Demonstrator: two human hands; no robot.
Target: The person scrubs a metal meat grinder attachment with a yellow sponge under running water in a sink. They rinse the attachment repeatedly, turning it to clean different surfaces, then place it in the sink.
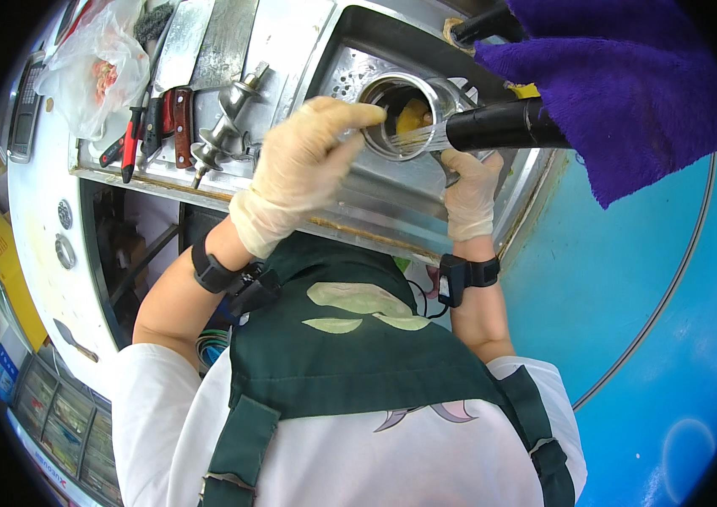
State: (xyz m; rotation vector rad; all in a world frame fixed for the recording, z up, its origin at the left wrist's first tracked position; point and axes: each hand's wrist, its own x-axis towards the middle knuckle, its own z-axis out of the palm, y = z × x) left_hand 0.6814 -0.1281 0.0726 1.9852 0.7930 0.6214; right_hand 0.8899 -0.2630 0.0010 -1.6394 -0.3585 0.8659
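A metal meat grinder body (pixel 432 104) lies in the stainless steel sink (pixel 390 225), its round mouth facing up. My right hand (pixel 474 184), in a pale disposable glove, grips it low on the right side. Water streams from a black faucet hose (pixel 504 123) into the mouth, where a yellowish patch shows inside. My left hand (pixel 308 158), gloved too, is at the left side of the rim with its index finger reaching over it. Whether those fingers pinch the rim is unclear. Left of the sink, a grinder auger (pixel 227 117) rests on the metal drainboard.
Two broad cleaver blades (pixel 219 44) and several handled tools, one a red-and-black tool (pixel 133 142), lie beside the auger. A plastic bag (pixel 95 70) holds reddish pieces. On the white counter are a grinder plate (pixel 64 214) and a metal ring (pixel 64 251). A purple cloth (pixel 624 95) hangs at upper right.
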